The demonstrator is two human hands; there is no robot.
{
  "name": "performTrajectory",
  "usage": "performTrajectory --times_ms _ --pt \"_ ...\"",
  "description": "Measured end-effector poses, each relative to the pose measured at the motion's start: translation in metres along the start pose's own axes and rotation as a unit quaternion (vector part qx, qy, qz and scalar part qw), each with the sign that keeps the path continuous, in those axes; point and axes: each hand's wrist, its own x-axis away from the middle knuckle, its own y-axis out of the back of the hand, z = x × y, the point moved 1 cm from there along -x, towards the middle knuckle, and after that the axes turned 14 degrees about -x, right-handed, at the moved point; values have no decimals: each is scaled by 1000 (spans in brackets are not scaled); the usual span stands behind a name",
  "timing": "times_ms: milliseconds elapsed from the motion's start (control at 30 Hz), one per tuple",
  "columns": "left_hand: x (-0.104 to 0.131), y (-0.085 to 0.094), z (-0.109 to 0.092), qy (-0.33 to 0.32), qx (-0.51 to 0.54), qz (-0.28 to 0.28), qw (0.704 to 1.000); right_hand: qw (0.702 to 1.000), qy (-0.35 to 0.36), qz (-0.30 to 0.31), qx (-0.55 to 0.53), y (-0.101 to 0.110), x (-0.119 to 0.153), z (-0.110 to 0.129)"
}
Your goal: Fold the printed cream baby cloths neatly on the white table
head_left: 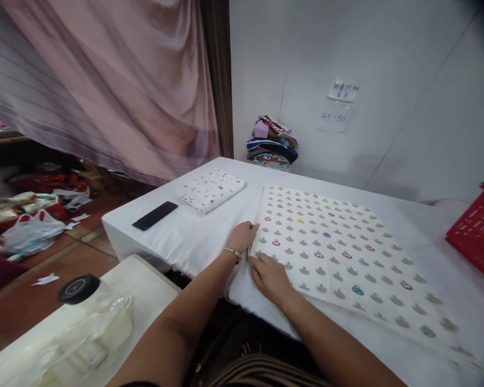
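A white cloth (334,247) printed with grey shapes and a few coloured mushrooms lies spread flat, in layers, across the white-covered table. My left hand (244,237), with a bracelet at the wrist, has its fingers closed on the cloth's left edge. Just nearer to me, my right hand (269,275) grips the same edge by the near left corner, fingers curled over it. Its fingertips are partly hidden in the fabric. Left of my hands lies a folded white cloth (212,190) with small dark prints.
A black phone (155,215) rests near the table's left edge. A red plastic basket (478,236) stands at the right. Folded fabrics (272,142) are stacked by the wall. A side table (145,279) holds a black-lidded container (78,289) and a clear plastic bag (92,344).
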Motion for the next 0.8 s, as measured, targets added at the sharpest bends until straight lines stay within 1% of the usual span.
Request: performTrajectory --times_ms 167,400,500,633,800 --pt "0 0 -4 3 9 -18 1000 1000 5 4 5 2 -1 2" --pt "-7 4 -8 10 -13 5 1000 1000 4 0 4 0 -1 2" --pt "-7 6 -10 14 -12 5 1000 1000 4 -5 3 -1 -1 2" --pt "-7 6 -7 9 5 22 1000 1000 13 -11 -7 -1 1 3" --pt "-12 3 1 7 -12 37 999 1000 7 -14 -16 0 2 3"
